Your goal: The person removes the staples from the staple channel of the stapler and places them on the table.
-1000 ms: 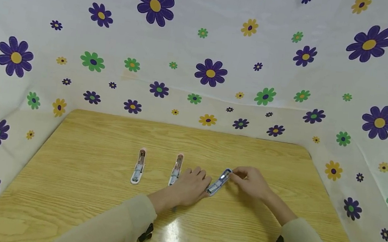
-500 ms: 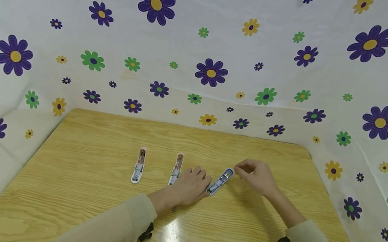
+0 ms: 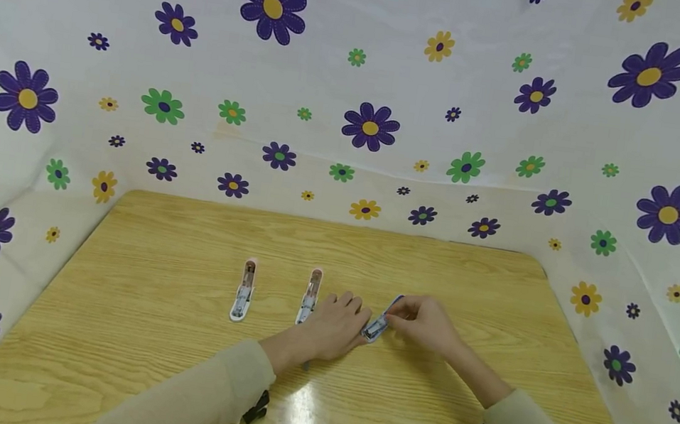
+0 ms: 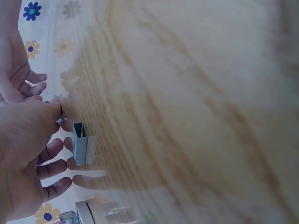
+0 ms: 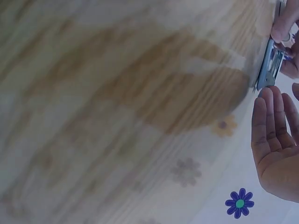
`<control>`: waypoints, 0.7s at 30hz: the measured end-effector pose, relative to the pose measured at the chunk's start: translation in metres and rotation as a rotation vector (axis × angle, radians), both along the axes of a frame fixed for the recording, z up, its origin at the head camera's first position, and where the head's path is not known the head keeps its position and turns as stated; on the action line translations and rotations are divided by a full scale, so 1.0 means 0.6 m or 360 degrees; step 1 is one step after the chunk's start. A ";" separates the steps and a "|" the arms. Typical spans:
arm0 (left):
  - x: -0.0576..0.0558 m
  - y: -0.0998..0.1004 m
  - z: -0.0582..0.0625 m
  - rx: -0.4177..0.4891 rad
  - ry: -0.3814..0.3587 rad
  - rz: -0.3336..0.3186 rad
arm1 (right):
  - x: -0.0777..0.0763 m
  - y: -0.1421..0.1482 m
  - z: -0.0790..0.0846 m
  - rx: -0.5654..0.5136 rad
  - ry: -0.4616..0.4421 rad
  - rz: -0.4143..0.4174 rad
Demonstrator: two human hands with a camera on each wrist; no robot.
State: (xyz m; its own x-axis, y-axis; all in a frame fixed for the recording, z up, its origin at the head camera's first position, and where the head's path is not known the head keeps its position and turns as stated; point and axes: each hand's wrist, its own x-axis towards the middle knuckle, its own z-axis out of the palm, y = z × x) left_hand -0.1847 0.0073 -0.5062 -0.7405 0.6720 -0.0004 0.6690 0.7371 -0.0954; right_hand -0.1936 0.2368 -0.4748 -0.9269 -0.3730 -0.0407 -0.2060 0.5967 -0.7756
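Note:
A small blue-edged stapler [image 3: 375,328] lies opened out at a slant on the wooden table. My left hand [image 3: 331,325] rests palm down and holds its near end at the thumb side. My right hand [image 3: 428,326] reaches in from the right, thumb and index fingertips pinching at the stapler's middle and covering much of its far half. In the right wrist view, the fingertips [image 5: 266,95] are right at the stapler's end. A short strip of staples [image 4: 80,144] stands on the table by the left fingers in the left wrist view. Whatever lies between the right fingertips is hidden.
Two more opened staplers with pinkish far ends lie to the left: one stapler [image 3: 243,291] farther off, another stapler [image 3: 310,294] partly behind my left hand. The wooden table [image 3: 167,347] meets a flower-printed cloth [image 3: 306,78] at the back and sides.
My right hand pulled off the stapler's far end to the right, then came back left and down over its middle. The left hand and the other staplers stay put.

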 end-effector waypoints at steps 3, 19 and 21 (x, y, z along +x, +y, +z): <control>0.001 0.000 0.002 0.0008 -0.0007 0.0005 | 0.002 -0.006 -0.006 -0.0009 -0.0071 0.0023; 0.003 -0.004 0.005 -0.0011 0.0061 -0.0033 | 0.003 -0.029 -0.003 0.0093 -0.0164 0.0043; 0.002 -0.004 0.005 -0.0012 0.0061 -0.0036 | 0.003 -0.030 -0.004 0.0091 -0.0171 0.0038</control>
State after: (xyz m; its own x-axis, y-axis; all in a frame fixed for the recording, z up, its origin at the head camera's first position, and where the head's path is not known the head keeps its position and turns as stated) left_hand -0.1834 0.0050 -0.5030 -0.7249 0.6885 0.0226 0.6810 0.7212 -0.1271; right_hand -0.1919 0.2186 -0.4771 -0.9070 -0.3891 -0.1608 -0.1384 0.6363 -0.7589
